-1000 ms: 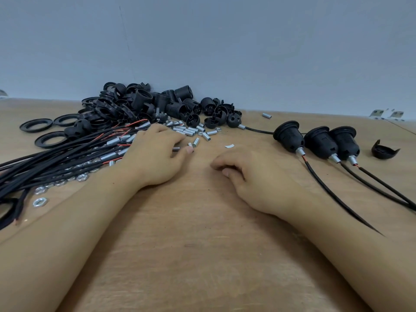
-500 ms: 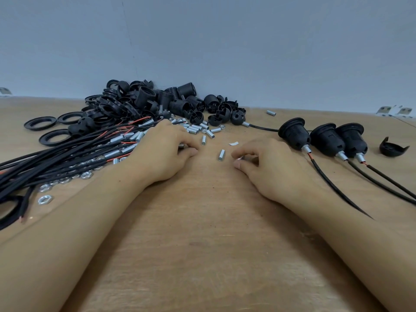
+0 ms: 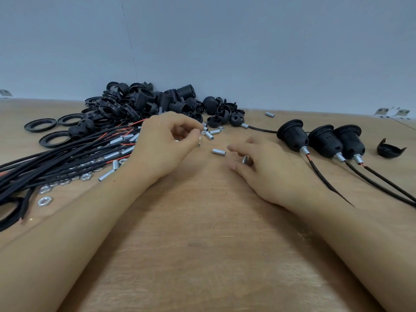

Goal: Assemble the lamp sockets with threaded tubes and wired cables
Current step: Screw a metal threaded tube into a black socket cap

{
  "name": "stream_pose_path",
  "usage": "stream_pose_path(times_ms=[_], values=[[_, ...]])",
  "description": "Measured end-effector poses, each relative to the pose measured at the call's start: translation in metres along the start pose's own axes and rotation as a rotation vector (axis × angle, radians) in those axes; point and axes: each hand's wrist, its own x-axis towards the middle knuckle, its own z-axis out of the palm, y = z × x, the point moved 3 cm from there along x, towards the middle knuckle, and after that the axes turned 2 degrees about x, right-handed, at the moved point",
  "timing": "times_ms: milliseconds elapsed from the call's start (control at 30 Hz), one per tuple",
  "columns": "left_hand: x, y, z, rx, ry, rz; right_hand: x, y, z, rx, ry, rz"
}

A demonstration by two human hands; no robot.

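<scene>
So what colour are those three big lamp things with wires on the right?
Black, seen in the head view: the three assembled sockets are black, each with a silver tube at its base.

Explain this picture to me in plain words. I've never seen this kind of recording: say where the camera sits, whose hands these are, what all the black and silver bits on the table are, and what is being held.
The camera is worn on a person's head and looks down at their own bare hands on a wooden table. The left hand pinches a small silver piece at its fingertips, too small to tell which. The right hand pinches a short threaded tube; another tube lies between the hands. At left lie black cables and hex nuts; behind them, a pile of black socket parts. At right lie three finished sockets, each with tube and cable.
</scene>
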Motion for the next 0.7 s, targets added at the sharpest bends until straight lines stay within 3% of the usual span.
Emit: stream_pose_path(times_ms=[200,367,467,533,600,700], values=[[-0.003,0.006,0.007,-0.436,0.004,-0.227,0.003,0.003,-0.005,-0.027,0.059,0.029],[-0.017,0.009,0.028,-0.799,-0.189,-0.417,0.006,0.004,-0.016,-0.042,0.207,-0.065],[-0.021,0.008,0.034,-0.891,-0.318,-0.548,0.004,0.006,-0.028,0.431,0.390,-0.055],[-0.022,0.007,0.034,-0.915,-0.354,-0.601,0.001,0.007,-0.029,0.793,0.340,-0.038],[-0.021,0.006,0.034,-0.939,-0.353,-0.628,-0.001,0.007,-0.027,0.940,0.246,-0.048],[-0.021,0.005,0.034,-0.950,-0.380,-0.637,-0.002,0.005,-0.022,0.936,0.185,-0.065]])
